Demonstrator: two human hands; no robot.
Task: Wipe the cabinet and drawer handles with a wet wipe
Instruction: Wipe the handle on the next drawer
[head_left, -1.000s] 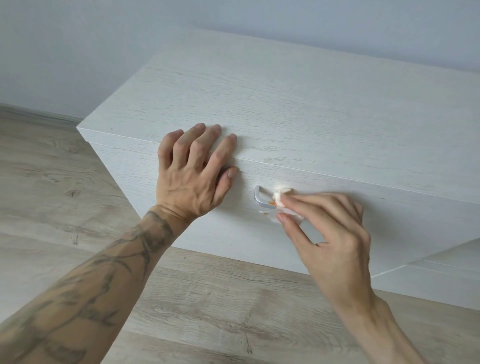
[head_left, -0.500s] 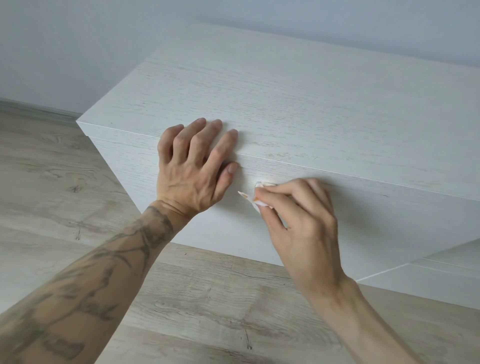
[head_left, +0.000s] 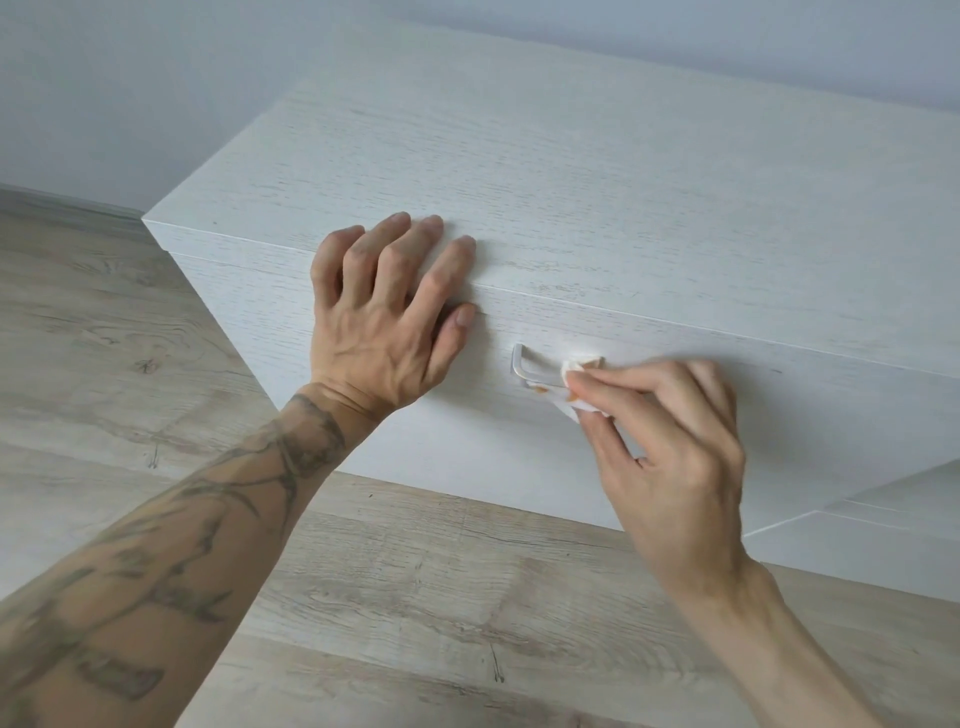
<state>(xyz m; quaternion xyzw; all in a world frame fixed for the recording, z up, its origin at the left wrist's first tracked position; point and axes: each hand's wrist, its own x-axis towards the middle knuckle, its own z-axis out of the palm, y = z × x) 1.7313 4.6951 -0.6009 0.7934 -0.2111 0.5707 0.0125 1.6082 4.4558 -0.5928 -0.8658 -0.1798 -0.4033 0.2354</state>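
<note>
White wood-grain fronts the cabinet (head_left: 597, 171), whose metal drawer handle (head_left: 524, 371) is being rubbed with a wet wipe (head_left: 574, 387) pinched in the right hand (head_left: 670, 441) near the bar's middle. Orange smears are seen on bar and wipe, so cleaning is judged unfinished; other handles are not shown. The left hand (head_left: 384, 322) is spread flat, empty, over the top edge. Pale plank floor (head_left: 104, 338) and a grey wall (head_left: 130, 78) are seen around.

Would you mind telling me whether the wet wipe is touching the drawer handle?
Touching. The head view shows the wet wipe pressed around the handle by the right hand.
</note>
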